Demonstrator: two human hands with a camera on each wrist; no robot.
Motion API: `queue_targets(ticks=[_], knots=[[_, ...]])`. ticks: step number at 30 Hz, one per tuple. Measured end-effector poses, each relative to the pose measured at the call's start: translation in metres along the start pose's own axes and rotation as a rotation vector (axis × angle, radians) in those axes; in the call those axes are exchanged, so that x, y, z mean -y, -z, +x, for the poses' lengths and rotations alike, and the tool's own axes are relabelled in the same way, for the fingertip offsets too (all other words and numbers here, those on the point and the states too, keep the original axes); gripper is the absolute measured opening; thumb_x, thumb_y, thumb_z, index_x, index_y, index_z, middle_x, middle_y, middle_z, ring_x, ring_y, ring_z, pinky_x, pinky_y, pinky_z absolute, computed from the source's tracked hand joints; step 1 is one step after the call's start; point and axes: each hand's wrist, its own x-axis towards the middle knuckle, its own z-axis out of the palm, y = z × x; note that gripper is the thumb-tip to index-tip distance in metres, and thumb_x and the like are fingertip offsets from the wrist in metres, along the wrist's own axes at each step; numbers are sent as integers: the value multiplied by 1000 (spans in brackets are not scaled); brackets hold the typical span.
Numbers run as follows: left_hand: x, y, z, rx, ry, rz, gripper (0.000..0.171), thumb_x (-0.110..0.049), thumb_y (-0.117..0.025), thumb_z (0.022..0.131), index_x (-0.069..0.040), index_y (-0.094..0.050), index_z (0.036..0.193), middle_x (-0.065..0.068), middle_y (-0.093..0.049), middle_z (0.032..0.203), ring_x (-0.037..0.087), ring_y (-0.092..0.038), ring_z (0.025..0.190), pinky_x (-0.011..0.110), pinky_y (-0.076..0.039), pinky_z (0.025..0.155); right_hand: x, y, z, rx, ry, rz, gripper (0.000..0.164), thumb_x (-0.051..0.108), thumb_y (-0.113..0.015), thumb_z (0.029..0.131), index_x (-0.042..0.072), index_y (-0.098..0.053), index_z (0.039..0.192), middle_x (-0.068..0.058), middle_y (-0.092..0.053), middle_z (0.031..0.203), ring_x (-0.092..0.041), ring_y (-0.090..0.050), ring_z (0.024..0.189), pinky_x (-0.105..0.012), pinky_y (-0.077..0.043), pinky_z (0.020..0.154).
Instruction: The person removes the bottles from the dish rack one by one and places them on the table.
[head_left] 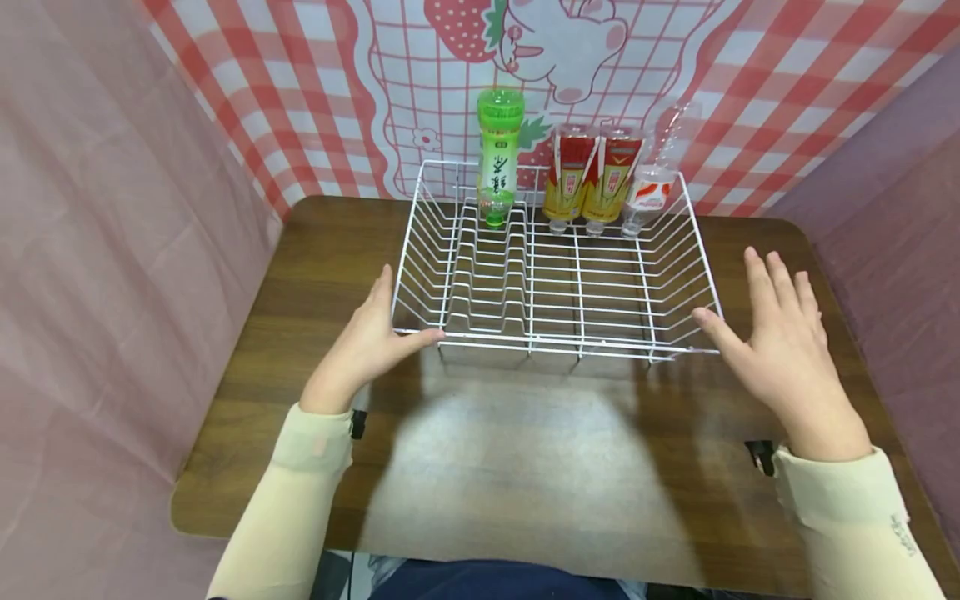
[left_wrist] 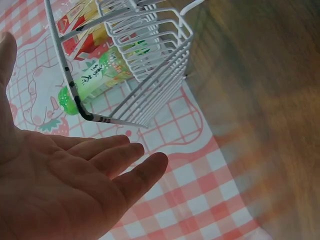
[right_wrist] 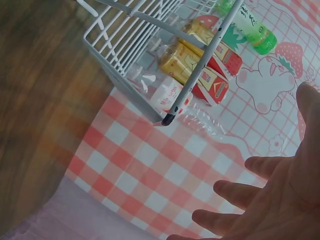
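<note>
A white wire dish rack (head_left: pixel 487 337) stands on the wooden table. At its front left corner is my left hand (head_left: pixel 367 333), fingers straight along the outside and thumb over the front rim. Off the front right corner my right hand (head_left: pixel 787 358) spreads its fingers, thumb near the rim. Both wrist views show palms turned toward the rack with nothing gripped. Along the rack's back lean a green tea bottle (head_left: pixel 498 158), two red-and-yellow bottles (head_left: pixel 567 179) and a clear bottle with a white-and-red label (head_left: pixel 649 192), their narrow necks pointing down.
A red-and-white checked cloth (head_left: pixel 315 100) with strawberry prints hangs behind the table (head_left: pixel 525 467). Pinkish curtains (head_left: pixel 97 250) flank both sides. The rack's left part has raised wire dividers (head_left: pixel 465 275).
</note>
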Motion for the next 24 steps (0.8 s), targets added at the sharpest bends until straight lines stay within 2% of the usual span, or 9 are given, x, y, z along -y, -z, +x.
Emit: queue_targets(ticks=[5,10,14,21,24], knots=[[2,-4,3,9,-24,-5,129,-59,-79,82,-10,10,162,15,4,167,34,-9,151,49,-15,120,-3,1,-3,-7,-11,11,89,54,-54,100,21,-3,165,-13,4,169,-45,13,149,-80,-2,107],[5,-6,7,1,-58,-10,129,-62,-78,82,-9,9,162,14,2,167,32,-11,151,47,-16,121,-5,1,-3,-4,-13,26,89,54,-55,100,23,-2,165,-10,5,169,-43,13,150,-82,-3,105],[6,-7,7,4,-42,-8,128,-59,-79,83,-10,9,162,17,1,167,33,-11,151,48,-16,121,-6,1,-2,-8,-14,26,89,54,-55,100,22,-2,165,-11,5,169,-43,12,150,-82,-4,105],[9,-8,7,10,-18,4,128,-60,-79,82,-11,8,163,20,-1,166,34,-9,151,51,-16,120,-3,1,2,-64,4,57,90,52,-57,100,17,-7,165,-15,-4,169,-41,3,152,-68,-4,116],[10,-10,6,9,-14,4,126,-58,-79,83,-11,6,163,20,-2,166,34,-10,151,51,-17,120,0,2,5,-72,-7,77,90,52,-58,99,17,-7,165,-13,-5,169,-38,0,152,-66,-5,117]])
